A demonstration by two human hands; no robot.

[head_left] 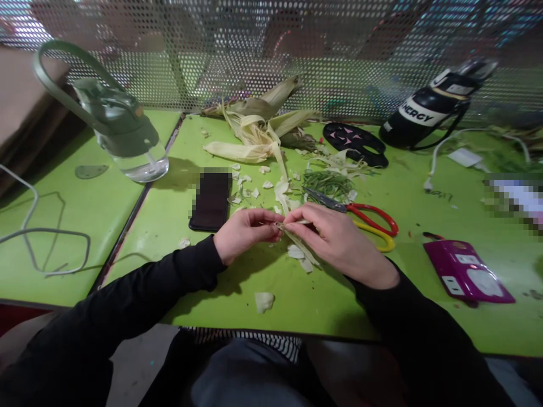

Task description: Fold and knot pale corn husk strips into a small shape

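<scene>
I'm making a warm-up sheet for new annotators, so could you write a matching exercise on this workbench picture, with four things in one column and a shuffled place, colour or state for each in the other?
Things
1. pale strip
2. scissors
3. phone
4. water bottle

Descriptions
A. black, lying flat
B. pale green above, clear below
C. pinched by the left hand and the right hand
D. part red, part yellow

Pairs: 1-C, 2-D, 3-A, 4-B

I see a thin, pale yellow strip of dry husk (302,247) over the counter (297,308), one end pinched, its loose tail slanting toward the near edge.
</scene>
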